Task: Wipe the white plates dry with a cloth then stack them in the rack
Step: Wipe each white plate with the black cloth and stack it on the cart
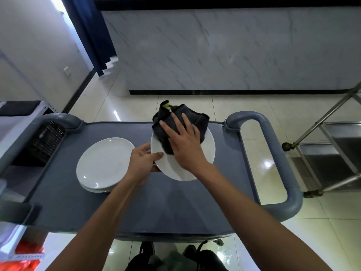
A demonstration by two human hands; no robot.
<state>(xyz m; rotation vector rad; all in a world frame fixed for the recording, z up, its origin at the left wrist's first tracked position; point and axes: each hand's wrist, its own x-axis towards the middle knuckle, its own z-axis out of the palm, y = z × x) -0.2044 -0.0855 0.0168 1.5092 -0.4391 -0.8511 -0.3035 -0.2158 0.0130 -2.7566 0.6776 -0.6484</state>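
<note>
A white plate is held tilted above the grey cart top. My left hand grips its left rim, thumb on the face and fingers behind. My right hand lies flat with spread fingers on a dark grey cloth, pressing it against the plate's upper face. The cloth bunches up over the plate's far edge and shows a small yellow tag. A stack of white plates rests on the cart to the left.
The cart has a grey loop handle on the right and another on the left. A dark slotted basket sits lower left. A steel trolley stands to the right, a marble-faced counter beyond.
</note>
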